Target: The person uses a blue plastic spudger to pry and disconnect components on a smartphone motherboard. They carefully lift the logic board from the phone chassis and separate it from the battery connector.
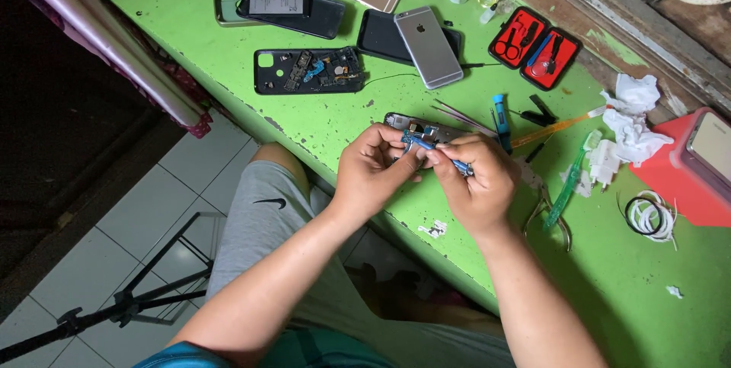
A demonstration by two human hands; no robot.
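Both hands meet above the near edge of the green tabletop (228,48). The left hand (373,174) grips the near end of an opened phone (426,133), which lies flat on the tabletop, close to that edge. The right hand (476,181) is closed around a blue screwdriver (434,151); its tip points to the phone, just beside the left fingers. If the tip touches the phone, I cannot tell.

The tabletop edge runs diagonally from upper left to lower right, and both forearms cross it. Under the edge there are the person's legs in grey shorts and a tiled floor (175,185) with a black tripod (129,299).

Around the hands the room is narrow. Just behind the phone lie thin metal tweezers (464,118), a blue tool (500,121) and a yellow strip (552,130). To the right, near the right hand, lie a green toothbrush (571,178) and small pliers (548,216). A small white part (434,229) lies close to the edge, below the hands.

Farther back are another opened phone (308,71) with its board visible, a silver phone (429,46) face down and a red tool case (535,48), open. At the right border stands a red box (678,178), with white rings (651,216) beside it. The most open green surface is at the lower right.
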